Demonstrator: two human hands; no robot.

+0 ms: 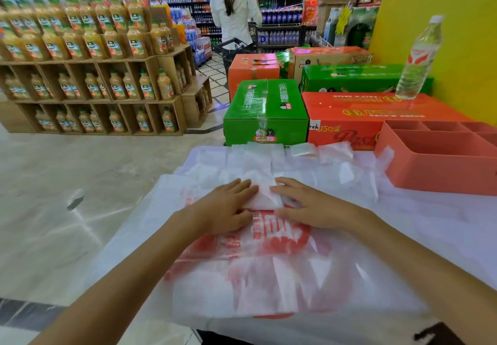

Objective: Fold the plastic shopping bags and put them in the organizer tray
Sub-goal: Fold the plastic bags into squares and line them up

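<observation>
Folded bag (262, 195) lies between, under both flat hands (269, 207).

Green carton (265, 111) taken as landmark, standing at the table's far edge. Orange carton (371, 115) touching its right side, clear water bottle (418, 59) upright on that one's top. Second green carton (357, 77) behind and right of landmark; two more orange cartons (254, 72) directly behind it. Yellow wall panel (457, 35) far right of landmark. Wooden shelving (107, 86) stacked with juice bottles (134, 41) well to its left, on pale floor (67, 172). Person in white top (234, 11) with shopping cart (231, 49) beyond landmark, facing drink shelves (282, 16).
</observation>
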